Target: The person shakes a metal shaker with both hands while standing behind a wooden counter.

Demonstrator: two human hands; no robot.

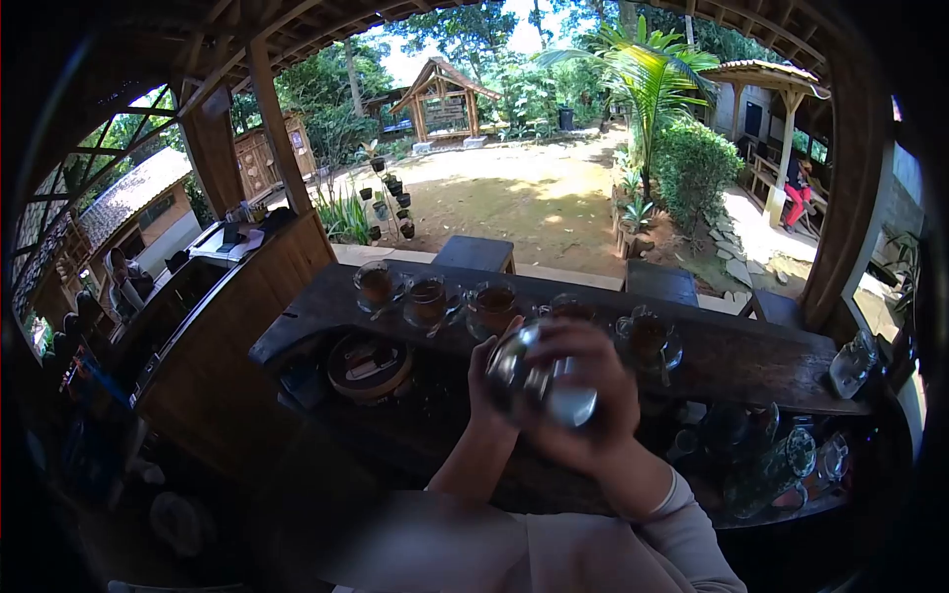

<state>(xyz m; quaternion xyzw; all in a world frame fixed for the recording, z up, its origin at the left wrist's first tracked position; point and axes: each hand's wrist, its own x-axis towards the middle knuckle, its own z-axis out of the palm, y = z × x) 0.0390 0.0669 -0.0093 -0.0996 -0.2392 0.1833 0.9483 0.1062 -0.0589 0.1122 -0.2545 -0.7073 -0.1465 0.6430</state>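
Observation:
Both my hands are wrapped round a shiny metal vessel that looks like a shaker; it is tilted and smeared by motion, so its exact shape cannot be told. My right hand grips it from the upper right, my left hand from the lower left. Behind them, glass cups of brown drink stand in a row on saucers along the wooden counter, several with spoons. A glass cup is at the left end of the row, another glass cup at the right. My hands partly hide the cups in between.
A round box sits on a lower shelf at left. A clear glass jar stands at the counter's right end, with a large glass jar and other glassware below it. Stools stand beyond the counter. A person is far right.

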